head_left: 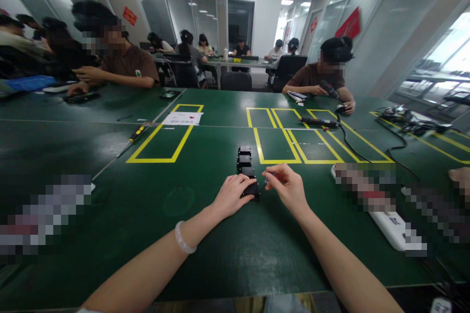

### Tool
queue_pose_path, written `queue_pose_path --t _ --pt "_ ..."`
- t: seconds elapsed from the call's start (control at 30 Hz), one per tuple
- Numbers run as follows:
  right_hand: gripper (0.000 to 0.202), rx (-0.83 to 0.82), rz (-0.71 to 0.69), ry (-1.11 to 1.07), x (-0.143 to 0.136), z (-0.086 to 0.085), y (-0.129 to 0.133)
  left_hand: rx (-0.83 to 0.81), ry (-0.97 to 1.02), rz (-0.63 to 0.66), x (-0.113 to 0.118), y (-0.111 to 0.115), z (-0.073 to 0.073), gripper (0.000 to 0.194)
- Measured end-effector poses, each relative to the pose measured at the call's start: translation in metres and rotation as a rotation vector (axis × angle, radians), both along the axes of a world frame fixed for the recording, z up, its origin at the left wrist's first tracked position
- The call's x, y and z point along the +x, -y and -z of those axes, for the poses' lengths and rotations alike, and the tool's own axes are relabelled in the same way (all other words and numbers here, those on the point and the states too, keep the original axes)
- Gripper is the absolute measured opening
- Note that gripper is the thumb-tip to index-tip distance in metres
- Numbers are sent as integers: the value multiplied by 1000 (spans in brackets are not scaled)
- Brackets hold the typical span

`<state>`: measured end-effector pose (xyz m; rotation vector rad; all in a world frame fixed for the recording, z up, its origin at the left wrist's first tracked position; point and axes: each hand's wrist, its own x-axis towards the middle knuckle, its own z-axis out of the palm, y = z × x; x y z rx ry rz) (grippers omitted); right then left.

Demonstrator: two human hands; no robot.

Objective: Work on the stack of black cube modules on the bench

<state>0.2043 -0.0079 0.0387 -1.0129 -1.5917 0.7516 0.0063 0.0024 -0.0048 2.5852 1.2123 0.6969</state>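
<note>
A short row of several small black blocks [245, 160] stretches away from me on the green table. My left hand [231, 194] holds the nearest black block [252, 190] down against the table, its fingers on the top and side. Just right of that block, my right hand [289, 187] pinches a thin, small object [267, 182] between thumb and fingertips. That object looks greyish and slender; its kind is too small to make out, and the fingers partly cover it.
Yellow tape rectangles [278, 161] mark the green table [220, 254]. A yellow-and-black screwdriver [137, 133] and a white paper [182, 118] lie ahead left. To the right are a white power strip [391, 227], a black powered tool [319, 122] and cables. Co-workers sit across.
</note>
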Motion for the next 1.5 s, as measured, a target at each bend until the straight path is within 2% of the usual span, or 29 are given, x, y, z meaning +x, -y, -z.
queue_pose_path --t 0.23,0.5,0.77,1.07,1.37,1.5 --pt "21 10 -37 25 2 -3 1 2 -3 -5 0 0 0 44" --pt "18 31 8 48 2 1 -1 2 0 1 0 0 0 44" --pt "19 21 -22 71 3 -3 0 3 -3 -3 1 0 -1 42" --pt "16 51 -25 52 3 4 -3 8 -8 -7 0 0 0 43" --pt "16 56 -52 83 5 0 -2 11 0 -5 1 0 0 42" --pt "19 48 -57 12 3 3 -3 9 -2 -3 1 -1 1 43"
